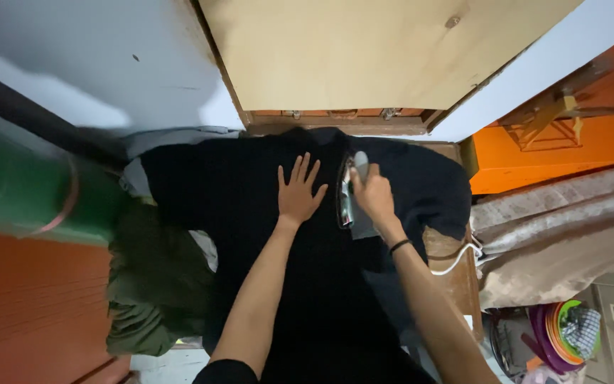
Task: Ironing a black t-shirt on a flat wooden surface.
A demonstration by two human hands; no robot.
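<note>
A black garment [250, 206] lies spread over a wooden table. My left hand [300, 192] rests flat on it, fingers apart, near the middle. Just to its right, my right hand [374, 195] grips the handle of a clothes iron [353, 195], which stands on the garment. A dark band sits on my right wrist. The iron's white cord [456, 259] runs off to the right over the table's edge.
An olive green cloth [147, 284] is heaped at the left. An orange box [548, 153] and rolled beige fabric [556, 235] sit at the right. Coloured plastic bowls [563, 334] lie at the lower right. A plywood board [364, 50] leans behind the table.
</note>
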